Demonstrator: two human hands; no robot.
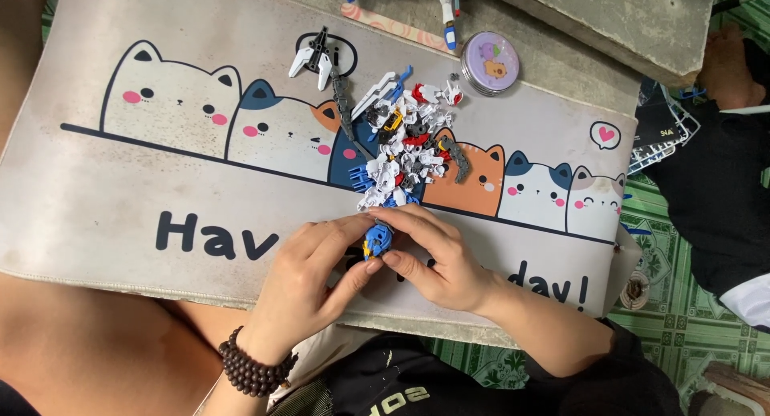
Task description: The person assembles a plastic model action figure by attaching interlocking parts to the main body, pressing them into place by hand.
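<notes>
Both hands, left (309, 275) and right (437, 259), pinch a small blue model part (377, 239) between fingertips just below the parts pile (405, 139) on the cat mat (120, 199). Fitting seems underway; pressing pieces together likely needs careful alignment.

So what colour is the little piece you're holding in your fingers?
The small piece is mostly blue with bits of yellow, seen in the head view.
</notes>
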